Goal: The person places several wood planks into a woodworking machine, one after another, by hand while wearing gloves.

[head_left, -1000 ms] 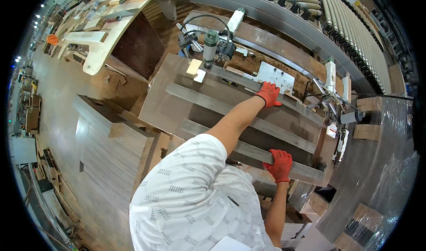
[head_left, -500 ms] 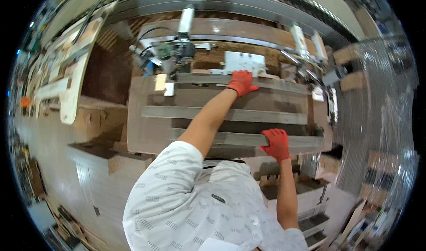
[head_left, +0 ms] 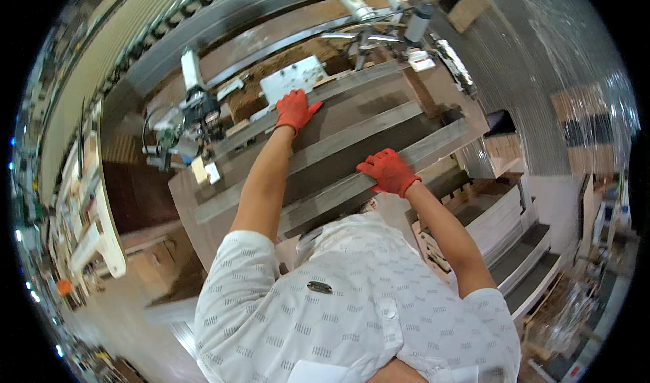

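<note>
Both my hands wear red gloves and rest on grey wood-like strips on a brown worktable [head_left: 193, 197]. My left hand [head_left: 296, 112] lies over the far strip [head_left: 362, 79], beside a white metal plate [head_left: 292, 78], with its thumb spread to the right. My right hand [head_left: 389, 172] has its fingers curled over the near strip [head_left: 433, 144]; their undersides are hidden. Between them lies a middle strip [head_left: 352, 134], untouched by either hand. The three strips run roughly parallel, slanting up to the right.
White cylinders with clamp fittings stand at the left [head_left: 192, 70] and right [head_left: 352, 2] of the table's far side. Two small pale blocks [head_left: 199, 170] sit at the left edge. A roller conveyor [head_left: 135, 51] runs behind. Film-wrapped stacks [head_left: 542, 65] stand at right.
My view has turned, so the table and strips now slant up to the right. Both hands stay on their strips; my right hand appears farther left along the near one.
</note>
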The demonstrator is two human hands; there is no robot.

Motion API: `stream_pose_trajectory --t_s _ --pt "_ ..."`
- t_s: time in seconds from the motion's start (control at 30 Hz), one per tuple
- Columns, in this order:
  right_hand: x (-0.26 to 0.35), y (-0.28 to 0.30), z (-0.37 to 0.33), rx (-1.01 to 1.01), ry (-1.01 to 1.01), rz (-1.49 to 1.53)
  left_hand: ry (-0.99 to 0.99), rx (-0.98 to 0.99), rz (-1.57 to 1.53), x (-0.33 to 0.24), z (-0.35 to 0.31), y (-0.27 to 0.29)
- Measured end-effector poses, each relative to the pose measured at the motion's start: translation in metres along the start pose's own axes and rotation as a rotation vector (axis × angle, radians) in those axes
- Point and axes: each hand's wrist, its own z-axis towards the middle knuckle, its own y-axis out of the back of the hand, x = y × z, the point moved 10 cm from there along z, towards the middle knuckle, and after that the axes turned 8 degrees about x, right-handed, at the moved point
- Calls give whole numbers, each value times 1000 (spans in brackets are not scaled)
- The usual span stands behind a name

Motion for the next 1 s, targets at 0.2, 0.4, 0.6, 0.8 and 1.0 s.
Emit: stream_pose_trajectory --t_s 0.2,0.4,0.6,0.8,1.0 --pt "10 13 -5 -171 45 -83 -161 -39 -101 23 -7 -7" --pt "4 -4 9 89 -54 -90 -130 52 -105 30 -8 -7" --pt "-2 -13 4 90 -72 -155 -223 -25 -108 8 -9 4" --pt "2 -6 2 -47 -38 -176 -233 -95 -55 1 -19 15" --pt "-1 -3 -1 -37 -58 -123 -238 -120 -51 -3 -19 16"
